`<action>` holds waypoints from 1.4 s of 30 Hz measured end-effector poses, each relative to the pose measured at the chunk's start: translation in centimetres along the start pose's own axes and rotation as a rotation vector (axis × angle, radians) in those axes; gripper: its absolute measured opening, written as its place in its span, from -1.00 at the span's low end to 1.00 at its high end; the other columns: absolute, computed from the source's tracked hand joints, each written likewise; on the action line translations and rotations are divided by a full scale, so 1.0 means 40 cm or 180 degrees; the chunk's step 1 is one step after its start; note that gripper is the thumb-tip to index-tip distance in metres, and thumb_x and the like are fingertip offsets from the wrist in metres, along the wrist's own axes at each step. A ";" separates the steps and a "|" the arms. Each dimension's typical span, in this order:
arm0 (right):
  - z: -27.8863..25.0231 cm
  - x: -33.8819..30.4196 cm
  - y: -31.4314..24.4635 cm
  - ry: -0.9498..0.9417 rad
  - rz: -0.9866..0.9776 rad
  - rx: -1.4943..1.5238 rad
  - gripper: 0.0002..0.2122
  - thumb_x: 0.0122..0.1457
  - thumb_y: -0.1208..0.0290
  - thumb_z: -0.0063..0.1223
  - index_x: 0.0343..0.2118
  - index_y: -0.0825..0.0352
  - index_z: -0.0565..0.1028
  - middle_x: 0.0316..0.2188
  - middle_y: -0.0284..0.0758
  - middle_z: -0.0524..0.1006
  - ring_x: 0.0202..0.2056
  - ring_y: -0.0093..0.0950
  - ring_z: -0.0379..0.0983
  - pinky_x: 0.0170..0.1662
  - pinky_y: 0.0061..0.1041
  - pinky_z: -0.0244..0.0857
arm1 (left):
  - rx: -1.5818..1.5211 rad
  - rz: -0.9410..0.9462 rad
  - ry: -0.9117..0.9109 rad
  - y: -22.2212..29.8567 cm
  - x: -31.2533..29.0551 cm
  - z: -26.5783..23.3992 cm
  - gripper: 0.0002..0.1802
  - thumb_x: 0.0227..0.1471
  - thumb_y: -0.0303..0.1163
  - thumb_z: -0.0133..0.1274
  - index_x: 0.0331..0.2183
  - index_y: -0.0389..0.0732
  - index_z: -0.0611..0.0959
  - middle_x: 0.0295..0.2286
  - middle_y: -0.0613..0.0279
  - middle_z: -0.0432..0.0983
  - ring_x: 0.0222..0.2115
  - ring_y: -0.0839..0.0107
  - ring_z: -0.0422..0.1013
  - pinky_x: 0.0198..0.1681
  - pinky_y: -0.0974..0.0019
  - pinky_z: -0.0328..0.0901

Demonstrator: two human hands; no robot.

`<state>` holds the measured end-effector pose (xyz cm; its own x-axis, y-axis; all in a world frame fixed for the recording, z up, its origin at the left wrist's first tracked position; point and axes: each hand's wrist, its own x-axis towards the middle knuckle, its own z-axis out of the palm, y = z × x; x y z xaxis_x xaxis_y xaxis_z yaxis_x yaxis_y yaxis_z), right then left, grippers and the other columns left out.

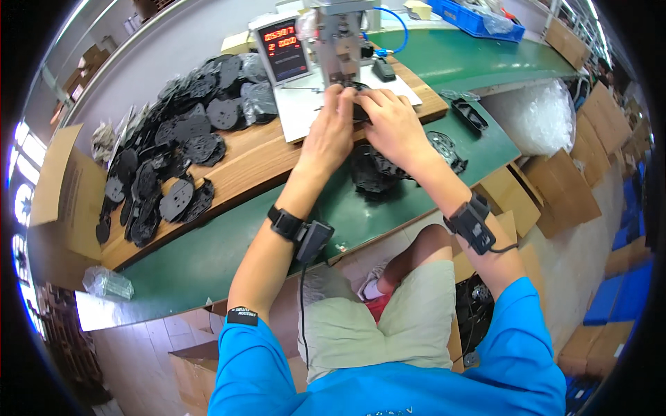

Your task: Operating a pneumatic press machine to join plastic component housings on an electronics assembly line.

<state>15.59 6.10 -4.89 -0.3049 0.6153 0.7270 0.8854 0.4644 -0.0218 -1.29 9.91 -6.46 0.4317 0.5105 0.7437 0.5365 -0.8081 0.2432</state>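
Both hands meet under the head of a metal bench press (340, 48) on a white base plate (295, 114). Between them is a black plastic part (360, 111), mostly hidden by the fingers. My left hand (329, 135) closes on its left side, fingertips bunched together near the press tool. My right hand (394, 126) grips it from the right with bent fingers. Just nearer to me, more black plastic parts (374, 170) lie on the green bench top below my right wrist.
A heap of black plastic discs and housings (201, 114) covers the wooden board (260, 149) at left. A display box with red digits (283, 47) stands beside the press. Cardboard boxes (66, 201) flank the bench; a black tray (470, 116) lies at right.
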 end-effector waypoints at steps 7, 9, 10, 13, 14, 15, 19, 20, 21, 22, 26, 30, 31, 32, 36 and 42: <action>-0.016 0.036 0.017 -0.0565 0.0229 0.0036 -0.69 -0.03 0.58 0.35 -0.17 0.27 0.60 -0.17 -0.32 0.62 -0.03 -0.23 0.58 0.02 -0.20 0.50 | 0.1506 -0.0640 -0.0343 -0.012 -0.087 -0.236 -0.33 0.04 -0.53 0.16 0.21 -0.33 0.44 0.26 -0.23 0.27 0.23 -0.15 0.32 0.20 -0.13 0.34; -0.016 0.046 -0.006 -0.0610 0.0265 0.0125 -0.69 -0.02 0.58 0.35 -0.17 0.27 0.60 -0.17 -0.32 0.62 -0.04 -0.21 0.58 0.01 -0.19 0.50 | 0.2586 -0.0861 -0.0399 -0.067 -0.193 -0.363 -0.34 0.07 -0.35 0.27 0.18 -0.33 0.51 0.20 -0.17 0.37 0.16 -0.07 0.39 0.17 -0.05 0.33; -0.012 0.053 -0.012 -0.0633 0.0294 0.0148 -0.70 -0.02 0.58 0.35 -0.17 0.27 0.60 -0.17 -0.31 0.62 -0.04 -0.21 0.58 0.01 -0.19 0.49 | 0.2736 -0.1233 -0.0866 -0.075 -0.226 -0.419 -0.34 0.07 -0.27 0.31 0.15 -0.32 0.53 0.13 -0.11 0.45 0.13 -0.04 0.41 0.17 -0.06 0.31; -0.007 0.047 0.005 -0.0505 0.0124 0.0144 -0.70 -0.01 0.57 0.34 -0.16 0.27 0.60 -0.16 -0.30 0.62 -0.04 -0.18 0.58 0.01 -0.17 0.49 | 0.2968 -0.1475 -0.1775 -0.143 -0.336 -0.525 -0.43 0.09 -0.12 0.35 0.01 -0.30 0.62 -0.10 0.00 0.60 0.01 0.07 0.46 0.08 0.00 0.32; -0.010 0.045 0.013 -0.0526 0.0066 0.0152 -0.70 0.00 0.56 0.35 -0.15 0.28 0.60 -0.15 -0.28 0.63 -0.04 -0.17 0.59 0.02 -0.16 0.49 | 0.2739 -0.1549 -0.1714 -0.152 -0.352 -0.525 -0.46 0.10 -0.15 0.35 0.00 -0.30 0.63 -0.13 0.00 0.61 -0.03 0.07 0.48 0.05 0.04 0.34; -0.008 0.049 0.022 -0.0487 -0.0039 0.0166 -0.70 0.00 0.54 0.34 -0.15 0.28 0.61 -0.15 -0.27 0.64 -0.05 -0.17 0.60 0.02 -0.17 0.48 | 0.2532 -0.1648 -0.1647 -0.151 -0.365 -0.533 -0.49 0.10 -0.19 0.35 -0.01 -0.29 0.64 -0.15 0.00 0.62 -0.07 0.08 0.50 0.02 0.08 0.36; -0.003 0.064 0.068 -0.0549 -0.0209 0.0292 -0.69 -0.03 0.52 0.34 -0.16 0.25 0.63 -0.18 -0.29 0.66 -0.06 -0.18 0.61 0.03 -0.19 0.49 | 0.1922 -0.0860 -0.1174 -0.099 -0.397 -0.522 -0.42 0.08 -0.39 0.34 0.14 -0.24 0.58 -0.14 0.07 0.57 -0.09 0.06 0.51 -0.04 0.03 0.44; -0.003 0.063 0.068 -0.0566 -0.0213 0.0262 -0.70 -0.03 0.52 0.35 -0.16 0.24 0.64 -0.19 -0.30 0.66 -0.06 -0.20 0.62 0.02 -0.21 0.50 | 0.1915 -0.0893 -0.1255 -0.086 -0.399 -0.517 -0.41 0.07 -0.43 0.33 0.14 -0.23 0.58 -0.12 0.06 0.57 -0.07 0.05 0.51 -0.02 0.05 0.44; -0.004 0.057 0.066 -0.0626 -0.0144 0.0248 -0.70 -0.03 0.52 0.35 -0.16 0.24 0.64 -0.19 -0.30 0.66 -0.07 -0.20 0.62 0.02 -0.21 0.50 | 0.1908 -0.0922 -0.1337 -0.077 -0.402 -0.510 -0.40 0.06 -0.47 0.32 0.15 -0.23 0.58 -0.10 0.05 0.57 -0.06 0.04 0.52 0.00 0.06 0.45; -0.006 0.059 0.059 -0.0668 -0.0100 0.0246 -0.70 -0.02 0.52 0.35 -0.16 0.24 0.64 -0.19 -0.31 0.67 -0.07 -0.21 0.63 0.01 -0.22 0.50 | 0.1926 -0.0961 -0.1403 -0.069 -0.401 -0.511 -0.39 0.05 -0.51 0.32 0.16 -0.23 0.58 -0.09 0.04 0.56 -0.04 0.04 0.52 0.02 0.07 0.45; -0.007 0.056 0.061 -0.0622 -0.0124 0.0204 -0.70 -0.02 0.53 0.35 -0.16 0.23 0.65 -0.19 -0.32 0.67 -0.08 -0.23 0.63 0.00 -0.23 0.51 | 0.1814 -0.0840 -0.0955 -0.030 -0.385 -0.531 -0.44 0.07 -0.64 0.20 0.15 -0.28 0.61 0.02 -0.04 0.56 0.02 -0.03 0.53 0.10 0.05 0.43; -0.006 0.051 0.056 -0.0523 -0.0191 0.0152 -0.72 -0.01 0.53 0.34 -0.18 0.23 0.64 -0.21 -0.32 0.66 -0.08 -0.22 0.63 -0.01 -0.22 0.51 | 0.1738 -0.0902 -0.0566 -0.059 -0.347 -0.562 -0.60 0.23 -0.56 0.13 0.10 -0.36 0.62 -0.04 -0.14 0.62 -0.06 -0.02 0.60 0.03 0.17 0.44; -0.010 0.054 0.055 -0.0568 -0.0155 0.0192 -0.73 -0.01 0.53 0.34 -0.19 0.23 0.64 -0.21 -0.33 0.66 -0.08 -0.22 0.63 -0.01 -0.21 0.51 | 0.1462 -0.1268 -0.0418 -0.054 -0.327 -0.568 -0.64 0.25 -0.53 0.12 0.07 -0.39 0.62 -0.10 -0.12 0.66 -0.11 0.08 0.63 0.05 0.15 0.43; -0.014 0.056 0.054 -0.0612 -0.0118 0.0231 -0.74 -0.01 0.53 0.34 -0.19 0.24 0.64 -0.21 -0.33 0.65 -0.09 -0.22 0.62 0.00 -0.21 0.51 | 0.1269 -0.1798 -0.0197 -0.053 -0.315 -0.575 -0.65 0.29 -0.50 0.12 0.07 -0.39 0.62 -0.14 -0.07 0.68 -0.16 0.21 0.62 0.00 0.20 0.44; -0.012 0.070 0.059 -0.0678 -0.0133 0.0349 -0.75 0.01 0.54 0.34 -0.20 0.25 0.62 -0.19 -0.33 0.62 -0.06 -0.21 0.60 0.02 -0.20 0.51 | 0.1131 -0.1849 0.0446 -0.103 -0.311 -0.610 -0.67 0.38 -0.40 0.11 0.08 -0.36 0.60 -0.27 0.08 0.69 -0.37 0.50 0.54 -0.24 0.33 0.44; 0.019 0.053 0.063 -0.0531 -0.0158 0.0346 -0.75 0.04 0.52 0.32 -0.18 0.29 0.59 -0.17 -0.31 0.58 -0.01 -0.21 0.55 0.07 -0.19 0.49 | 0.0672 -0.1287 0.0418 0.023 -0.235 -0.505 -0.66 0.41 -0.50 0.04 0.17 -0.27 0.55 -0.19 0.12 0.70 -0.22 0.54 0.57 -0.10 0.37 0.45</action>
<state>16.89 9.05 -3.90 -0.4091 0.6827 0.6054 0.8274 0.5574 -0.0693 -19.49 -1.59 -0.64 0.0698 0.7193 0.6912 0.7843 -0.4677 0.4076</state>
